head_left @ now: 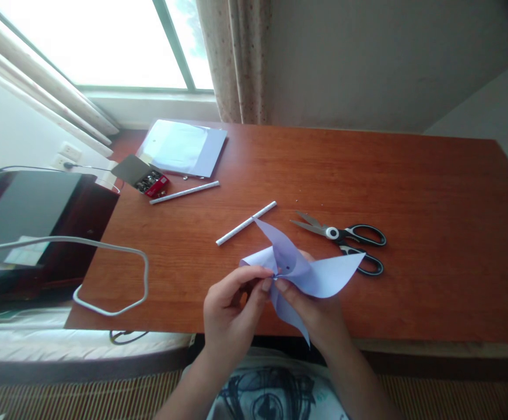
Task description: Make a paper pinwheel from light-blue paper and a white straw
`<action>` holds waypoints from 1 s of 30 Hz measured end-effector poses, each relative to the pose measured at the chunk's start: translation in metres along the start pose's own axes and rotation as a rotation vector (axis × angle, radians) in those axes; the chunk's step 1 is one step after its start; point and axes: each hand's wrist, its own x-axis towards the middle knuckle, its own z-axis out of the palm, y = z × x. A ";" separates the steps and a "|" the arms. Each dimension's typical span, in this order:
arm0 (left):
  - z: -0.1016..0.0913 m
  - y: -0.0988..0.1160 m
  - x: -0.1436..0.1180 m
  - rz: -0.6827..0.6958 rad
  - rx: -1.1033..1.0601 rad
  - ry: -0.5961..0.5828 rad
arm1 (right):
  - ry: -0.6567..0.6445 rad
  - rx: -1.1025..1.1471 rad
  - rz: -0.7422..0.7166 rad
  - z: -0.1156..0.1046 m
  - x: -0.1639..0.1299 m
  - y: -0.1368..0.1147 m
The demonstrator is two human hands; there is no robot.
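Reddish wood of the bench [411,192] fills our view, with a bright window and a curtain behind it. We hold a pale purple paper pinwheel [300,269] just above the near edge. Our left hand [230,315] pinches its centre from the left, thumb and fingertips closed on the folded points; our right hand [319,318] sits under and behind the blades, fingers closed on the same centre. Black-handled scissors [345,239] lie just beyond the pinwheel, to its right, and a white paper stick [246,223] just beyond it on the left. Farther back, a small open box [142,175] holds what look like small metal pieces beside a second stick [184,192] and a clear folder [181,149].
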 end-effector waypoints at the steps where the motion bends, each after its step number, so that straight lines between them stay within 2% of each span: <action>1: -0.001 -0.001 0.000 -0.002 -0.004 -0.001 | 0.004 -0.001 0.000 0.000 0.000 0.000; 13: -0.002 -0.005 0.001 0.067 0.034 -0.036 | -0.016 0.050 -0.024 -0.002 0.002 0.008; 30: -0.003 -0.004 0.001 -0.059 -0.070 -0.069 | -0.010 0.041 -0.042 -0.002 0.001 0.008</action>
